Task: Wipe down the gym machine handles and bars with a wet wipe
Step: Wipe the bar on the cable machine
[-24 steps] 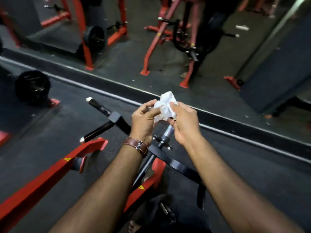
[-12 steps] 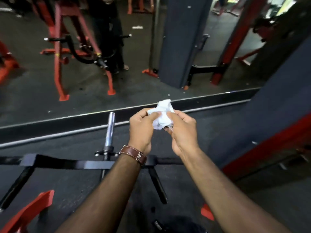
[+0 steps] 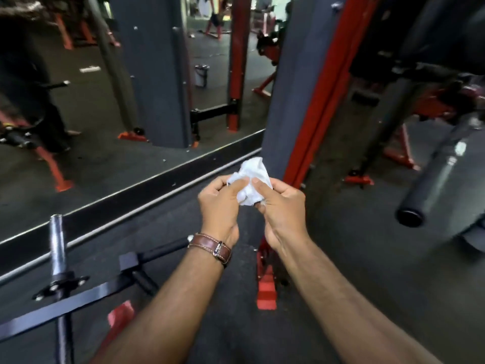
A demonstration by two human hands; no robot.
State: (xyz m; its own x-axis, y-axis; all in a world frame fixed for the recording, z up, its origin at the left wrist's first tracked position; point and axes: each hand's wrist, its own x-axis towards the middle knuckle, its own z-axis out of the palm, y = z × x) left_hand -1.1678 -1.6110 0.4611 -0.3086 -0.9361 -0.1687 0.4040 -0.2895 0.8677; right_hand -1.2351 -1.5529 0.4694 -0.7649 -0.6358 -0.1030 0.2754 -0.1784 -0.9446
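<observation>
While both grip it, crumpled wet wipe (image 3: 251, 181) pinched between left hand (image 3: 221, 206), right hand (image 3: 282, 206), fingers curled.

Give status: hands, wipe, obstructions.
Left hand and right hand both pinch crumpled white wet wipe. Wipe off machine. Black padded roller bar to right, untouched.

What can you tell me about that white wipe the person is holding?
The wet wipe is white, thin and crumpled into a loose wad, its free corner sticking up. It is held in front of the person above the dark gym floor, pinched between both hands: the left hand grips its left side, the right hand its right. It touches no machine.
</observation>
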